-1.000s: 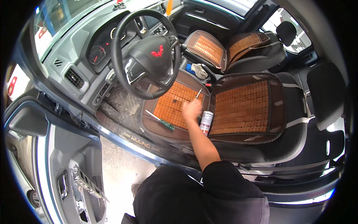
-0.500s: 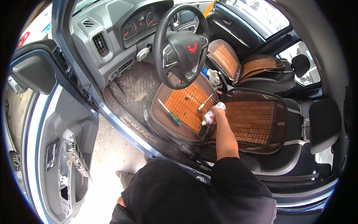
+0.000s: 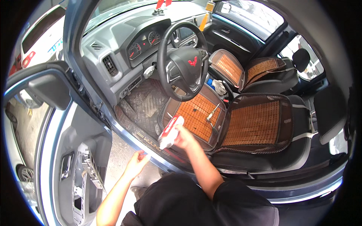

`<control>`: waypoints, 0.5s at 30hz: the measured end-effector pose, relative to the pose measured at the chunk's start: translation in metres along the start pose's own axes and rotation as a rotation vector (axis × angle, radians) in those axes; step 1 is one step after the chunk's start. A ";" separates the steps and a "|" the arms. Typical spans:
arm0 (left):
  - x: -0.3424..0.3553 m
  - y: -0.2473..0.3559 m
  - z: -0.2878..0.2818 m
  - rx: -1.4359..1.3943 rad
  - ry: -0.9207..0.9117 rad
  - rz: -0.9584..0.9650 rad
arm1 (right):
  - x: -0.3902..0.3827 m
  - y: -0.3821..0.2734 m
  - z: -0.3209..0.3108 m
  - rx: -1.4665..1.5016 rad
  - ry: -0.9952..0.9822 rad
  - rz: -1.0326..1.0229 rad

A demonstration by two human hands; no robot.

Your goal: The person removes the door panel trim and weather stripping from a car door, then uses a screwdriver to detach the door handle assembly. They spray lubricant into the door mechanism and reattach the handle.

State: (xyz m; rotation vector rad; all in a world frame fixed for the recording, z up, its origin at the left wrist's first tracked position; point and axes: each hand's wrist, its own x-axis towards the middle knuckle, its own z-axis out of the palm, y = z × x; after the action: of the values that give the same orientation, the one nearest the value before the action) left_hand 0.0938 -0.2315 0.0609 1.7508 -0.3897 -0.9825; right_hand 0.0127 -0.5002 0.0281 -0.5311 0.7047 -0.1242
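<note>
My right hand (image 3: pixel 184 138) grips a red and white spray can (image 3: pixel 170 132), held tilted over the door sill beside the driver's seat. Just below the can's lower end is my left hand (image 3: pixel 137 162), fingers apart and nothing in them. A beaded seat cover (image 3: pixel 192 109) lies on the driver's seat. On it rests a small tool with a pale handle and a thin shaft (image 3: pixel 212 114), perhaps a screwdriver. The can hides most of a second screwdriver; only its shaft tip (image 3: pixel 169 114) shows.
The open driver's door (image 3: pixel 68 139) stands at left, with a loose trim piece (image 3: pixel 91 169) sticking out from its panel. The steering wheel (image 3: pixel 183 62) is ahead. Between the seats lies a whitish cloth or glove (image 3: pixel 218 87). The sill (image 3: pixel 145 152) runs in front of me.
My right hand has brought the spray can from over the seat leftward and nearer to me. My left hand has come up into view beside it. The view has shifted slightly.
</note>
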 end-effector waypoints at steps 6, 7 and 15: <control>0.014 0.032 -0.012 0.152 -0.131 -0.141 | -0.011 0.105 0.047 0.117 -0.153 -0.146; 0.007 0.030 -0.017 0.109 -0.082 -0.118 | -0.016 0.102 0.056 0.014 -0.156 -0.088; -0.039 0.033 -0.068 0.678 0.236 0.437 | -0.052 0.060 0.130 -1.805 -0.353 -1.209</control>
State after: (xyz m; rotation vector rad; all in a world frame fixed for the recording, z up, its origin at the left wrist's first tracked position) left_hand 0.1286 -0.1763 0.1158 2.2143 -0.9851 -0.3295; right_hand 0.0528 -0.3790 0.1110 -2.6037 -0.1547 -0.5006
